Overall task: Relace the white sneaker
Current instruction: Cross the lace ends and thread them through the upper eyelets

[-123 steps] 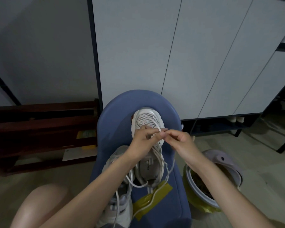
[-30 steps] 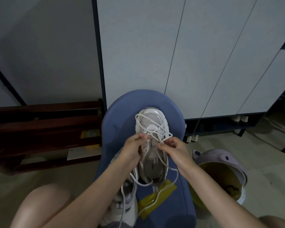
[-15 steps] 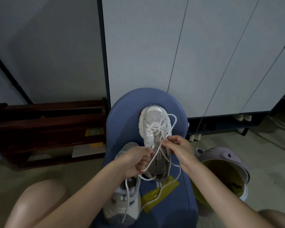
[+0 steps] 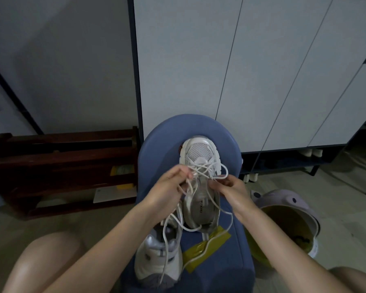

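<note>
A white sneaker (image 4: 200, 166) lies on a blue padded stool (image 4: 156, 144) directly in front of a seated person, seen from above. Its long axis runs straight away from the viewer: the mesh toe points toward the pale cabinet doors (image 4: 262, 70) beyond, the heel opening faces back toward the body.

Both hands meet over the middle of the shoe, at the eyelet rows. The left hand (image 4: 171, 185) is at the shoe's left edge, fingers curled and pinching a strand of the white lace (image 4: 207, 175). The right hand (image 4: 228, 188) is at the right edge, fingers likewise curled around another stretch of the same lace. Loose loops cross between them over the tongue, and slack trails down past the heel. The hands are about equally near the eyelets, each serving its own side.

The lace looks only partly threaded near the toe, so the next pass probably goes toward the heel, that is, toward the person.

A second sneaker (image 4: 159, 256) lies nearer the viewer, left of a yellow strip (image 4: 207, 248) on the stool. A dark wooden rack (image 4: 61, 166) stands on the left; a lilac bin (image 4: 287, 210) sits on the floor at right.
</note>
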